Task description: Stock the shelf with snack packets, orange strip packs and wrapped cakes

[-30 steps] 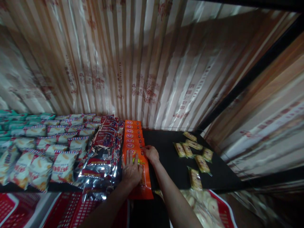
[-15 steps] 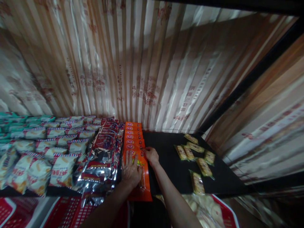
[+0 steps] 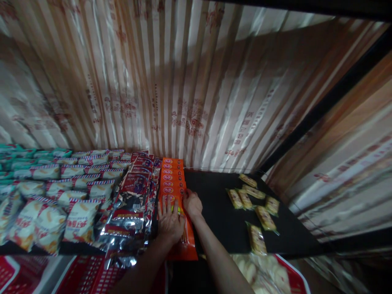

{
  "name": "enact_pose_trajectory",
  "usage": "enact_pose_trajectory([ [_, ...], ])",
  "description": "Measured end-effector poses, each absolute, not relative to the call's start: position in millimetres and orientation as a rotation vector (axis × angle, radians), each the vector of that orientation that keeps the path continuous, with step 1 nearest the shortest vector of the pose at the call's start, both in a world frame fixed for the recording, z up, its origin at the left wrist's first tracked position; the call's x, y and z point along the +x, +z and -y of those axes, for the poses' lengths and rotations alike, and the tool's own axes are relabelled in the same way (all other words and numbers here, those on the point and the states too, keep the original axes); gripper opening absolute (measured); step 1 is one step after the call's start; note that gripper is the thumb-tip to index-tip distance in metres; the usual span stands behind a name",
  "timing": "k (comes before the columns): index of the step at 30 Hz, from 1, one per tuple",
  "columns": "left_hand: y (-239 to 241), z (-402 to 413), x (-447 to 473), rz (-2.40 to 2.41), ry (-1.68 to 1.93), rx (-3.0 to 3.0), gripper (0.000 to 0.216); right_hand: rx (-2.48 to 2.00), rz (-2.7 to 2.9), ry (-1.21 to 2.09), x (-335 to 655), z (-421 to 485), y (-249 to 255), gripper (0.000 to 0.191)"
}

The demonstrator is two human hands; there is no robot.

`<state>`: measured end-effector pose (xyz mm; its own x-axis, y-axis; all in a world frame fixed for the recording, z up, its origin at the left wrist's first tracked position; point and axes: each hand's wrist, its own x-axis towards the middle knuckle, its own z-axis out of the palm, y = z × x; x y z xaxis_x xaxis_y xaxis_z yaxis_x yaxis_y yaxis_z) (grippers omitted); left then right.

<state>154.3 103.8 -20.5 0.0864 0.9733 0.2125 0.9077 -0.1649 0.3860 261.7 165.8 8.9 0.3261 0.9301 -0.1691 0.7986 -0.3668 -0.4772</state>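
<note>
A row of overlapping orange snack packets (image 3: 187, 241) runs from the back to the front edge of the black shelf. My left hand (image 3: 170, 218) lies flat on the front packets, fingers stretched toward the back. At the right edge of the row is my right hand (image 3: 192, 203), its fingers bent against the packets' side; whether they pinch a packet is hidden. Left of the orange row lie dark red and silver foil packets (image 3: 130, 204), also overlapping.
White puffed snack bags (image 3: 80, 220) and green bags (image 3: 21, 154) fill the left. Small yellow wrapped snacks (image 3: 256, 239) lie scattered on the black shelf (image 3: 214, 228). Red baskets (image 3: 295, 273) stand below the front edge. A printed, pleated sheet (image 3: 190, 81) hangs behind.
My right hand has shifted slightly inward and forward along the orange packets' right edge. My left hand stays on top, almost unmoved. The view has shifted a little.
</note>
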Motion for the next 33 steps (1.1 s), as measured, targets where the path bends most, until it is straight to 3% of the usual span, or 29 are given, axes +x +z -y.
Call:
enact_pose_trajectory([
  [6,-20.7,-103.7,153.3,-1.913,0.632,2.231,0.056,-2.273,1.574,0.392,252.7,-159.2,4.0,0.036],
  [33,-22.6,-113.2,153.5,-1.889,0.602,2.187,0.059,-2.305,1.527,0.412,247.3,-165.7,0.4,0.038],
])
